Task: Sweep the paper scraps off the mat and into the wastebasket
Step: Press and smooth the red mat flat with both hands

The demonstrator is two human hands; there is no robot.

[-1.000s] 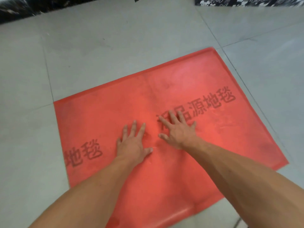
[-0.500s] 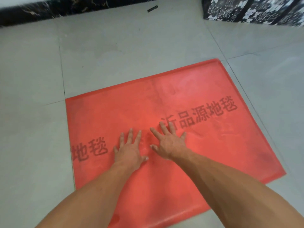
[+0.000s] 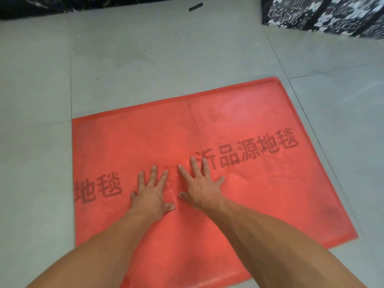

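Observation:
A red mat (image 3: 239,125) with dark printed characters lies flat on the grey tiled floor. My left hand (image 3: 152,194) rests palm down near the mat's middle, fingers straight and spread. My right hand (image 3: 200,185) lies flat just to its right, fingers spread over the start of the printed line. Neither hand holds anything. No paper scraps and no wastebasket are in view.
Grey floor tiles (image 3: 145,55) surround the mat. A black-and-white patterned block (image 3: 324,13) stands at the far right. A dark marbled base (image 3: 62,4) runs along the far left. A small dark strip (image 3: 195,7) lies on the floor near it.
Both hands have slid slightly toward me over the mat, staying flat and side by side. The camera has tilted up, showing more floor and the patterned block.

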